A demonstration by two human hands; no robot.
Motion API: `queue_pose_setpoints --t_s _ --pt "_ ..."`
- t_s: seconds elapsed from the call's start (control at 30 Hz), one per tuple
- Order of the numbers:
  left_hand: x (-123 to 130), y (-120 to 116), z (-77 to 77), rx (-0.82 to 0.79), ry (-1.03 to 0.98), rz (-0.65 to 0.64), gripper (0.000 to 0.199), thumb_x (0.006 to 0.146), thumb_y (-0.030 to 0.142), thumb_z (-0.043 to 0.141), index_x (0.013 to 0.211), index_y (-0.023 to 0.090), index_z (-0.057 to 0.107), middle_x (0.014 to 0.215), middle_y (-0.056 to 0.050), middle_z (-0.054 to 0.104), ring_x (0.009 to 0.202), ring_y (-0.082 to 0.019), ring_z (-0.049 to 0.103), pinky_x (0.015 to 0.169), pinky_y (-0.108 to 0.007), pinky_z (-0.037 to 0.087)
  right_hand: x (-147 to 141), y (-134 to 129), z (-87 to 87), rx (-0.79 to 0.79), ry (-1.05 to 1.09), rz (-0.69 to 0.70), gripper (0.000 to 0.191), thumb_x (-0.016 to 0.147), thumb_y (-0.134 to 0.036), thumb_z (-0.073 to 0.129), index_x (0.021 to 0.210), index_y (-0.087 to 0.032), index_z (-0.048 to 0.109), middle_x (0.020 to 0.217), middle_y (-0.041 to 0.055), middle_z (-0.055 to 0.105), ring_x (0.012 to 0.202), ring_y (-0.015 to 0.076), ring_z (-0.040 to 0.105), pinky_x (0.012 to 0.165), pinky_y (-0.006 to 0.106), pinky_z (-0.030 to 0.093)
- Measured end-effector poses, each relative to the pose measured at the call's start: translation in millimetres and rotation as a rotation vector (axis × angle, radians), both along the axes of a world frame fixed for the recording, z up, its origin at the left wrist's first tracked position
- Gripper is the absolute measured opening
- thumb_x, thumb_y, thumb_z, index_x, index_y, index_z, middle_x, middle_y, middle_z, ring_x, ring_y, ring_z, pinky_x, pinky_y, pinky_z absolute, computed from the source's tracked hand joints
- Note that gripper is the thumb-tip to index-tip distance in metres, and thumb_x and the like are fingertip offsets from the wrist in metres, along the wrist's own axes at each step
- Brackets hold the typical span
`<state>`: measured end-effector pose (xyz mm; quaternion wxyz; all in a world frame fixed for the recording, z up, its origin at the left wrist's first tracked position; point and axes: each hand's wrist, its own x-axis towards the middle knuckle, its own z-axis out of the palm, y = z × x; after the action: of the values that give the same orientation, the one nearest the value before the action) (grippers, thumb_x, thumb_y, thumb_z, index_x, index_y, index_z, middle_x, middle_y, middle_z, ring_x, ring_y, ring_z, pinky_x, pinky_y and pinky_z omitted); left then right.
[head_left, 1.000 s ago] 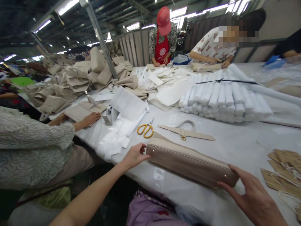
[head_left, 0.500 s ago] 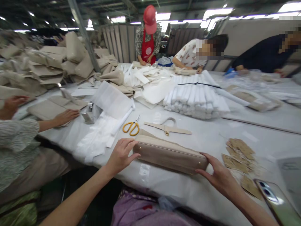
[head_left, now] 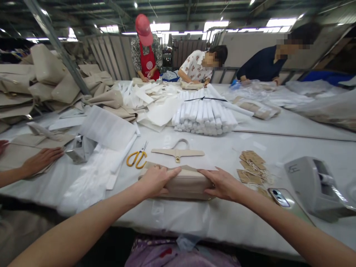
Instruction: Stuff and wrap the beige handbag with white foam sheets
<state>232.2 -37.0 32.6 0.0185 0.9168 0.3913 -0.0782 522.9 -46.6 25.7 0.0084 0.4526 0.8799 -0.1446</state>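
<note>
A beige handbag [head_left: 183, 187] lies on the table in front of me, its long base with small metal studs facing me. My left hand [head_left: 157, 180] grips its left part, fingers over the upper edge and thumb on the base. My right hand [head_left: 222, 183] pinches the right end the same way. Just beyond the bag lies a beige strap piece with a gold clasp [head_left: 178, 154]. Scissors with yellow handles [head_left: 137, 158] rest to its left. The far side of the bag is mostly hidden.
White rolls tied with a black cord [head_left: 204, 115] lie further back. Brown tags [head_left: 251, 167], a phone [head_left: 289, 204] and a grey tape dispenser [head_left: 314, 189] are on the right. Another dispenser [head_left: 80, 148] and a co-worker's hand [head_left: 43, 159] are left. Several people work nearby.
My view has swung to the right. My left hand has slid inward along the bag and now lies over its upper edge, closer to my right hand. The bag stays gripped.
</note>
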Motion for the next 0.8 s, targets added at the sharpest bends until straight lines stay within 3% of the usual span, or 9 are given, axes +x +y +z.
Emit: queue_pose_setpoints --t_s 0.27,0.5,0.67,0.73,0.8 --pt "5.1 -1.6 -6.3 0.011 0.029 0.069 0.051 0.078 0.036 0.064 0.124 0.028 0.044 0.095 -0.008 0.067 0.082 -0.028 0.066 0.067 -0.036 0.050 1.7 -0.8 -5.4 -0.044 0.133 -0.041 0.049 0.076 -0.018 0.062 0.123 -0.021 0.052 0.114 0.0071 0.066 0.100 0.0240 0.064 0.084 0.032 0.048" --pt "2.4 2.3 -21.4 0.056 -0.001 -0.001 0.019 0.088 0.027 0.051 0.107 0.023 0.052 0.083 -0.006 0.069 0.070 -0.024 0.067 0.058 -0.031 0.048 2.4 1.3 -18.0 -0.034 0.166 -0.022 0.032 0.081 -0.017 0.056 0.112 -0.019 0.057 0.100 0.0058 0.070 0.092 0.0219 0.066 0.077 0.029 0.049" --pt "-0.9 -0.9 -24.3 0.077 0.026 -0.047 0.022 0.089 0.015 0.044 0.106 0.023 0.055 0.081 -0.006 0.069 0.070 -0.023 0.068 0.058 -0.030 0.048 14.7 4.2 -29.5 -0.026 0.180 0.036 0.040 0.080 -0.017 0.060 0.120 -0.018 0.055 0.107 0.0093 0.069 0.095 0.0228 0.066 0.081 0.030 0.049" --pt "-6.8 -2.3 -22.1 0.061 0.033 -0.040 0.025 0.088 0.018 0.047 0.112 0.024 0.054 0.085 -0.006 0.069 0.074 -0.023 0.068 0.060 -0.030 0.049 19.9 4.8 -26.7 -0.080 0.207 0.085 0.050 0.078 -0.016 0.062 0.127 -0.020 0.051 0.113 0.0095 0.066 0.100 0.0216 0.064 0.085 0.029 0.047" --pt "-16.7 -0.8 -18.0 0.002 0.027 -0.035 0.042 0.085 0.022 0.054 0.126 0.027 0.046 0.097 -0.006 0.069 0.081 -0.023 0.067 0.065 -0.031 0.050 22.8 5.7 -19.2 -0.137 0.222 0.123 0.056 0.077 -0.013 0.061 0.131 -0.020 0.047 0.118 0.0101 0.063 0.105 0.0214 0.061 0.089 0.029 0.045"
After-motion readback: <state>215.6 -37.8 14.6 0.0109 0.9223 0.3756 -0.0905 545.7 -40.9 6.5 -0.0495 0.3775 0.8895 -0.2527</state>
